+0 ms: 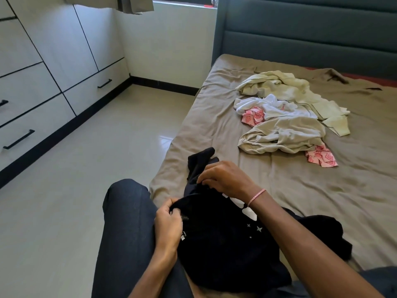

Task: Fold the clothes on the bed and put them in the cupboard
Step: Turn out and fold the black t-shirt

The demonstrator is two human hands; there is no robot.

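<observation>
Untangling black tee [225, 244], left hand [169, 222] and right hand [223, 179] both pinching its edge. First fold not started. Next: spread flat on bed [300, 201], fold

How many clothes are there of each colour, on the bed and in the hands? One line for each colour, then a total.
Black garment, gripped by left hand and right hand: 1
Pale yellow garment: 1
White garment: 1
Beige garment: 1
Pink patterned pieces: 2, perhaps one garment
Total: 6
</observation>
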